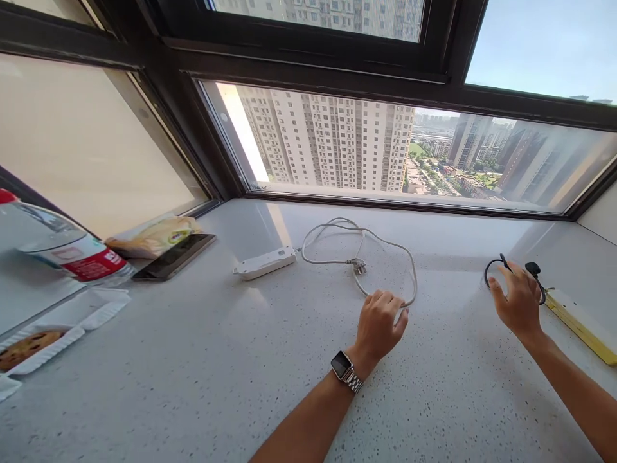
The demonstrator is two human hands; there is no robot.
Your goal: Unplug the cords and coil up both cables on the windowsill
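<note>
A white power strip (264, 263) lies on the speckled grey windowsill counter (216, 360), its white cord (385, 243) looped to the right and ending in a plug (357, 266). My left hand (380, 323), a metal watch on its wrist, rests with curled fingers on the near bend of that cord. My right hand (518, 301) is further right, fingers bent around a thin black cable (492, 267) with a small black end piece (532, 268).
At the left are a water bottle (62, 244) on its side, a snack packet (154, 235), a dark phone (174, 256) and a white tray (45, 334) holding a cookie. A yellow-edged flat box (581, 321) lies at the right. Window glass rises behind the counter.
</note>
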